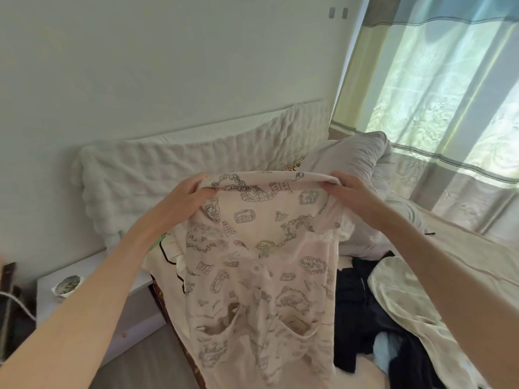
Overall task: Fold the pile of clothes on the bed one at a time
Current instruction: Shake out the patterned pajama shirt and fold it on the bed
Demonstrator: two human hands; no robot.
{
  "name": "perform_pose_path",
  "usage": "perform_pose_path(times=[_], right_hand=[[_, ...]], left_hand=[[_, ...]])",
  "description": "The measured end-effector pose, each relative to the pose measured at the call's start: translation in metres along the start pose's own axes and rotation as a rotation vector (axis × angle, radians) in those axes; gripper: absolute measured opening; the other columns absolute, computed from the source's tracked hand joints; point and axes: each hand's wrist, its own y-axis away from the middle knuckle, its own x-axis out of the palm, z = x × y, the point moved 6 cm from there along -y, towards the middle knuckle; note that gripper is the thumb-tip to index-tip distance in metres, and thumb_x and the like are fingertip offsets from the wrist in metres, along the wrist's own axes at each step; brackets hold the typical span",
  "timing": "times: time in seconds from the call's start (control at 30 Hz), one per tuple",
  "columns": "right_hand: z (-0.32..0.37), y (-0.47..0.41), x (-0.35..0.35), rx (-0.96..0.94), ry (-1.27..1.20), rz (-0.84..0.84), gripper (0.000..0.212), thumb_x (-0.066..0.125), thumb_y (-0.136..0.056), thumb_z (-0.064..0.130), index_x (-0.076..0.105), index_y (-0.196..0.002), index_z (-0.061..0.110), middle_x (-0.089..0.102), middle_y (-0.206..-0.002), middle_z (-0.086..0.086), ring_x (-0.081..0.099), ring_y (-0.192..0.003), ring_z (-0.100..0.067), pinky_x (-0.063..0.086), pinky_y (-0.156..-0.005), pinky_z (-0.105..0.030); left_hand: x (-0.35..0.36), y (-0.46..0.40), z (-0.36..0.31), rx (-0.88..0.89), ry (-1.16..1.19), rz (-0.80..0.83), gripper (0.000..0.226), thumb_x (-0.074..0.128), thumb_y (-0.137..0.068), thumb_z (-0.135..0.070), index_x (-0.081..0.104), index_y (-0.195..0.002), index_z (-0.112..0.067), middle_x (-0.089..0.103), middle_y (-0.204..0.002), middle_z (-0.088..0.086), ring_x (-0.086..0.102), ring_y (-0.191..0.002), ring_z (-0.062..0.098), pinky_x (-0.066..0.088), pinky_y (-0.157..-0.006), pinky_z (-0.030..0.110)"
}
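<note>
Far left, a white bedside cabinet [92,279] stands against the wall and carries a small bowl [67,286]; dark items and a white cord [19,304] sit just beside it. Behind, a padded white headboard [196,164] runs along the wall.

Left hand [186,196]: fingers curled, pinching the upper left edge of a pale printed shirt [261,262]. The shirt is held up in the air over the near edge of the bed [463,248], spread between both hands, hanging down with its buttoned front and two lower pockets showing through the thin cloth. Its hem falls out of view at the bottom.

Right hand [352,192]: fingers curled, gripping the upper right edge of the same shirt.

Right of the shirt, a pile of dark clothes [365,313] lies on the bed, with a light blue piece [384,352] at its lower edge. A cream quilt [415,299] lies just beside the pile. A grey pillow [351,155] rests near the headboard. Far right, striped curtains [438,94] cover a bright window
</note>
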Motion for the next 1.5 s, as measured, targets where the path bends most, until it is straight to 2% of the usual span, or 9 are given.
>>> perform_pose_path(times=[0.27, 0.43, 0.6, 0.7, 0.8, 0.97, 1.13, 1.27, 1.5], right_hand=[[-0.002, 0.006, 0.002, -0.059, 0.061, 0.021, 0.034, 0.054, -0.094, 0.032, 0.06, -0.1, -0.001, 0.063, -0.09, -0.013, 0.058, -0.08, -0.026, 0.048, -0.078, -0.043], [0.001, 0.005, 0.001, -0.07, 0.167, 0.112, 0.03, 0.063, -0.076, 0.054, 0.069, -0.085, 0.027, 0.071, -0.077, 0.005, 0.065, -0.072, -0.01, 0.052, -0.071, -0.034], [-0.014, 0.01, 0.003, 0.04, -0.193, 0.37, 0.036, 0.071, -0.072, 0.053, 0.074, -0.098, 0.027, 0.072, -0.105, -0.004, 0.068, -0.1, -0.023, 0.055, -0.082, -0.027], [-0.024, 0.013, 0.002, 0.049, -0.326, 0.343, 0.038, 0.07, -0.075, 0.05, 0.075, -0.101, 0.024, 0.071, -0.11, -0.005, 0.067, -0.103, -0.02, 0.054, -0.084, -0.026], [-0.031, 0.014, 0.001, 0.076, -0.204, 0.222, 0.03, 0.056, -0.087, 0.048, 0.075, -0.093, 0.026, 0.074, -0.097, 0.001, 0.07, -0.09, -0.015, 0.054, -0.076, -0.018], [-0.02, 0.013, 0.002, 0.044, 0.066, 0.114, 0.042, 0.046, -0.097, 0.036, 0.063, -0.096, -0.002, 0.055, -0.072, 0.001, 0.051, -0.064, -0.014, 0.042, -0.057, -0.019], [0.0, 0.014, -0.012, -0.125, 0.31, -0.045, 0.038, 0.049, -0.095, 0.038, 0.051, -0.066, 0.013, 0.039, -0.053, 0.012, 0.036, -0.042, 0.0, 0.03, -0.045, -0.014], [-0.011, 0.013, -0.016, -0.138, 0.503, -0.186, 0.034, 0.038, -0.099, 0.034, 0.053, -0.08, 0.011, 0.048, -0.059, 0.003, 0.046, -0.052, -0.012, 0.037, -0.051, -0.03], [-0.036, 0.014, -0.013, 0.005, 0.15, -0.137, 0.042, 0.046, -0.097, 0.04, 0.035, -0.059, 0.023, 0.035, -0.049, 0.017, 0.032, -0.042, 0.0, 0.029, -0.044, -0.019]], left_hand=[[-0.01, -0.003, -0.022, 0.155, -0.246, -0.1, 0.029, 0.064, -0.086, -0.02, 0.048, -0.079, 0.003, 0.047, -0.071, 0.009, 0.041, -0.062, 0.017, 0.03, -0.057, 0.029], [-0.012, -0.003, -0.023, 0.096, -0.257, -0.021, 0.062, 0.066, -0.07, -0.055, 0.055, -0.091, 0.001, 0.052, -0.079, 0.013, 0.046, -0.068, 0.019, 0.034, -0.065, 0.034], [-0.009, 0.003, -0.018, 0.037, -0.103, 0.1, 0.097, 0.066, -0.054, -0.079, 0.058, -0.104, 0.004, 0.054, -0.086, 0.006, 0.05, -0.075, 0.021, 0.037, -0.07, 0.037], [-0.001, 0.012, -0.016, 0.007, -0.032, 0.353, 0.057, 0.069, -0.065, -0.067, 0.068, -0.107, -0.028, 0.068, -0.102, 0.002, 0.066, -0.092, 0.017, 0.053, -0.079, 0.028], [0.006, 0.021, -0.009, -0.011, 0.087, 0.509, 0.035, 0.068, -0.08, -0.034, 0.066, -0.114, -0.028, 0.067, -0.116, 0.001, 0.065, -0.105, 0.017, 0.054, -0.08, 0.023], [0.004, 0.014, -0.001, 0.006, 0.051, 0.232, 0.008, 0.067, -0.07, -0.032, 0.074, -0.074, -0.034, 0.072, -0.078, -0.011, 0.068, -0.073, 0.003, 0.05, -0.06, 0.012], [-0.009, 0.008, -0.012, 0.128, -0.061, -0.022, 0.05, 0.066, -0.07, -0.046, 0.062, -0.092, -0.002, 0.066, -0.083, 0.012, 0.06, -0.075, 0.013, 0.046, -0.071, 0.026], [-0.004, 0.008, -0.022, 0.207, -0.287, -0.122, 0.028, 0.065, -0.079, -0.044, 0.059, -0.079, -0.017, 0.062, -0.074, 0.003, 0.056, -0.069, 0.018, 0.039, -0.061, 0.02], [0.003, 0.019, -0.017, 0.223, -0.497, -0.215, 0.055, 0.049, -0.065, -0.072, 0.043, -0.055, -0.018, 0.042, -0.048, -0.006, 0.037, -0.043, 0.009, 0.028, -0.047, 0.022]])
